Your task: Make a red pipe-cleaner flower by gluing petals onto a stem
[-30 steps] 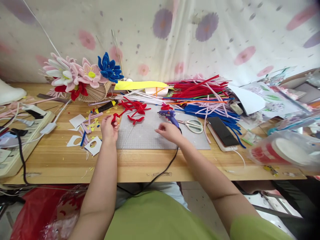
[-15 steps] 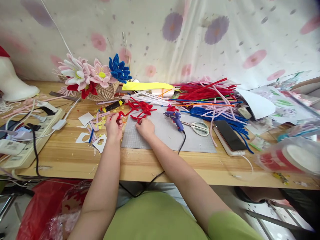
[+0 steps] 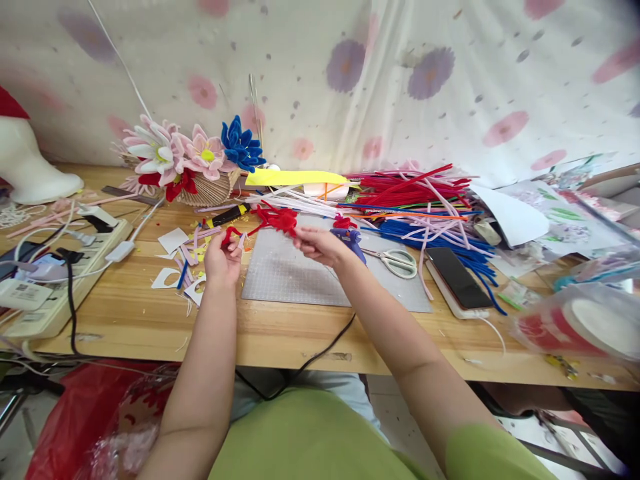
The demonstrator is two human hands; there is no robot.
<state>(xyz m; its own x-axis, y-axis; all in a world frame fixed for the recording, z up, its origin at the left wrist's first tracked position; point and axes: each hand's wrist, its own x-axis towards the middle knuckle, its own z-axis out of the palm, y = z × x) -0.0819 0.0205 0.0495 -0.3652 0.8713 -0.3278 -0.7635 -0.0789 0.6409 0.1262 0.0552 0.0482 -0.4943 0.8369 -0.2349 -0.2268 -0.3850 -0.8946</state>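
My left hand (image 3: 224,259) is closed around a bent red pipe cleaner piece (image 3: 229,235), left of the grey cutting mat (image 3: 280,277). Over the mat, my right hand (image 3: 320,245) is pinched at the fingertips on a red pipe cleaner shape (image 3: 289,223). More looped red pieces (image 3: 267,217) lie right behind it, and the overlap hides where one ends. A purple glue gun (image 3: 353,241) lies partly hidden by my right hand. Beside it are scissors (image 3: 397,262) with pale handles.
Pipe cleaners (image 3: 405,190) in several colours are heaped at the back. Fuzzy flowers (image 3: 205,155) stand at back left, above paper scraps (image 3: 173,241). A power strip (image 3: 75,280) sits at left. A phone (image 3: 457,277) and a bagged cup (image 3: 585,323) are at right.
My right hand has lifted and moved right, from the mat's left part toward the glue gun, with red pipe cleaner at its fingertips. My left hand stays almost in place, turned slightly more open to view.
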